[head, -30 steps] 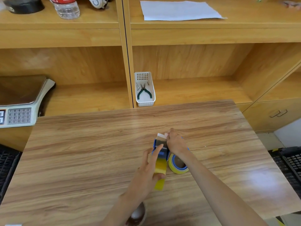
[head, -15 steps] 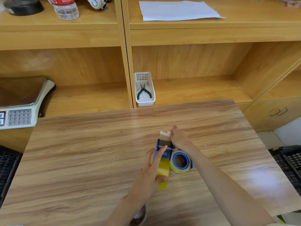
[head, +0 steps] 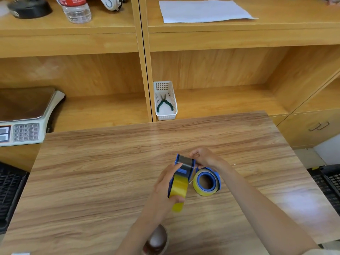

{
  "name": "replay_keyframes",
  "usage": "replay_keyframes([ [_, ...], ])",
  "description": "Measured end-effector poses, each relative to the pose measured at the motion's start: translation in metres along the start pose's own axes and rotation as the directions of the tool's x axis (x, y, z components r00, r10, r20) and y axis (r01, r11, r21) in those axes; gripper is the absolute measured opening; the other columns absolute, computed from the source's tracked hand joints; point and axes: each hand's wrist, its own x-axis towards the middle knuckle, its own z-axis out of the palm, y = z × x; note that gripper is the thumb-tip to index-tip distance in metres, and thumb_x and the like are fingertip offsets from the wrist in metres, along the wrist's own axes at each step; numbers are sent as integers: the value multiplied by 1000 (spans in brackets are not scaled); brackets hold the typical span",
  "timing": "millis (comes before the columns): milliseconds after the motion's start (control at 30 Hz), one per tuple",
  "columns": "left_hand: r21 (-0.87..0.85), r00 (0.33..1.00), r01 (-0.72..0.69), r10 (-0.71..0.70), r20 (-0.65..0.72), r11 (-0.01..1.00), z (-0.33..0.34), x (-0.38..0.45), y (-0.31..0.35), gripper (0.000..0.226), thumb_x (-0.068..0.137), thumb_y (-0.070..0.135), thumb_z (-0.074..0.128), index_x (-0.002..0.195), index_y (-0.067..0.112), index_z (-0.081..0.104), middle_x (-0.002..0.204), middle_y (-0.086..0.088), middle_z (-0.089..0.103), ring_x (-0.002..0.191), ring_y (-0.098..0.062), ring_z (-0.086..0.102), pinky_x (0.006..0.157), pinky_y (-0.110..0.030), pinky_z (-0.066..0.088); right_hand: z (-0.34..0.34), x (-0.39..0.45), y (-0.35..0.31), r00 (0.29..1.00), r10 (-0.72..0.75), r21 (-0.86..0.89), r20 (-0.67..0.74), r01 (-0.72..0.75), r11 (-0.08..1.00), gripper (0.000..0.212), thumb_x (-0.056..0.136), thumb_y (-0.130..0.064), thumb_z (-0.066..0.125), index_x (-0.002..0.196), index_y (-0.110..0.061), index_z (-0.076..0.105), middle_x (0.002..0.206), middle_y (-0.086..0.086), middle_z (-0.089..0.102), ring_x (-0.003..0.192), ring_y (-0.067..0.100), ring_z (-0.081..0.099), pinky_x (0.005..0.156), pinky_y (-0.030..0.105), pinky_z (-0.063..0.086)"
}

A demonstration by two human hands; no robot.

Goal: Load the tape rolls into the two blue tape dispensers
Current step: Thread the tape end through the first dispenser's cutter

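Observation:
My left hand (head: 164,188) grips a blue tape dispenser (head: 184,168) with a yellow tape roll (head: 179,188) seated in it, held above the wooden table (head: 92,181). My right hand (head: 204,158) pinches the dispenser's far end beside its metal blade plate. Just to the right, a second blue dispenser with a yellow roll (head: 207,182) lies on its side on the table, its hollow core facing up. A brown tape roll (head: 156,240) sits at the near edge, partly hidden under my left forearm.
Behind the table stands wooden shelving with a white basket (head: 165,115) holding green pliers, a weighing scale (head: 25,118) at left, a water bottle (head: 76,9) and a paper sheet (head: 202,11) above. Black crates (head: 327,183) flank the table on both sides.
The white tape end above the blade is gone from sight; the metal plate now shows. My right hand has shifted to the dispenser's right side, and the second dispenser is more exposed.

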Motion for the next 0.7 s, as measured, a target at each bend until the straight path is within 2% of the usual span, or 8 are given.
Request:
replay_keyframes([
  [100,-27,999,28,-28,-25,999,-4,2,1,100,62,5,82,134,58,37,145,23,41,124,-30,49,102,-46,45,-3,0,-1,1000,-8,45,0,8,999,37,90,16,36,87,-7,65,69,9,68,40,-1,60,40,13,44],
  [233,-36,998,23,-25,-65,999,-7,6,3,98,62,6,83,133,57,40,141,23,48,120,-29,53,100,-41,47,-6,3,2,998,-56,67,35,53,996,32,91,14,45,94,-7,69,56,-11,70,46,-2,62,43,12,42],
  [367,-60,996,18,-23,-89,998,-10,8,1,96,63,5,82,133,56,41,140,29,46,117,-29,54,92,-29,49,-6,2,3,994,-84,165,66,72,984,26,93,13,51,105,1,71,67,-4,74,55,1,68,49,12,50],
  [433,-90,994,23,-32,-101,996,-10,9,-1,94,64,3,82,133,54,42,140,29,45,115,-29,54,84,-21,48,-4,0,2,989,-102,254,109,71,965,25,95,12,50,109,4,69,75,1,76,67,4,72,59,13,57],
  [500,-111,993,25,-38,-111,994,-11,10,-3,92,65,2,80,133,52,43,140,27,46,114,-30,53,79,-16,45,-2,0,2,985,-96,321,143,45,946,30,98,4,43,115,3,67,96,12,76,85,14,74,74,20,60],
  [567,-125,992,30,-44,-115,992,-12,12,-6,91,65,2,81,133,51,44,139,24,48,103,-29,58,76,-17,46,-2,0,1,980,-80,395,182,2,919,32,99,-9,42,116,-1,67,106,12,75,95,21,73,80,27,59],
  [633,-140,992,28,-45,-115,990,-13,14,-8,90,65,6,83,132,51,45,137,23,51,78,-17,60,70,-22,49,-2,1,3,966,-110,439,236,-4,899,32,98,-25,49,116,-4,67,107,9,75,100,22,72,85,30,56],
  [700,-141,992,29,-46,-122,990,-14,16,-11,89,65,10,84,131,54,44,134,18,56,69,-7,57,67,-29,51,0,1,3,948,-156,372,277,43,927,37,93,-36,62,118,-8,67,115,7,73,108,19,69,92,31,54],
])
